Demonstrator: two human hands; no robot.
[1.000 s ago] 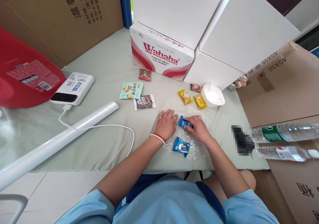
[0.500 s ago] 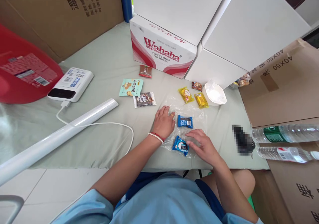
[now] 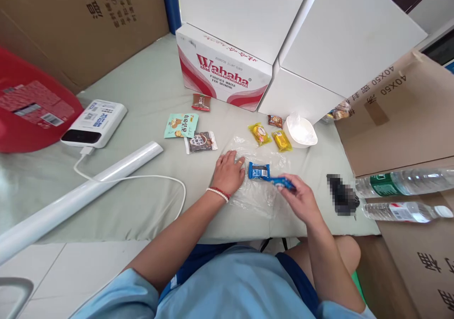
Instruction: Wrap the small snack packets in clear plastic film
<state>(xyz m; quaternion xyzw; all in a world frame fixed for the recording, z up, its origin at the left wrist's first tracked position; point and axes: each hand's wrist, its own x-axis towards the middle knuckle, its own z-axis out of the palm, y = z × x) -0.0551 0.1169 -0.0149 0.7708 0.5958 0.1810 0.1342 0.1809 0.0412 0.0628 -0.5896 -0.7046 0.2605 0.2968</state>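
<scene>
A: Your left hand (image 3: 229, 171) lies flat on the clear plastic bag (image 3: 256, 193), fingers spread; where is the blue snack?

B: Your right hand (image 3: 300, 199) pinches one blue packet (image 3: 283, 182) between its fingers, lifted just right of the bag; a second blue packet (image 3: 258, 171) lies on the bag, beside your left hand; two yellow packets (image 3: 270, 137) sit beyond the bag.

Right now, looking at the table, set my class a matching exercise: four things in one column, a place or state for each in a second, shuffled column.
Things:
1. blue snack packet
2. white bowl
3. power bank
4. left hand

Places or states:
A. plugged into a white cable
B. flat on the clear plastic sheet
C. beside the yellow packets
D. lying between the two hands

Pairs: 1-D, 2-C, 3-A, 4-B
</scene>
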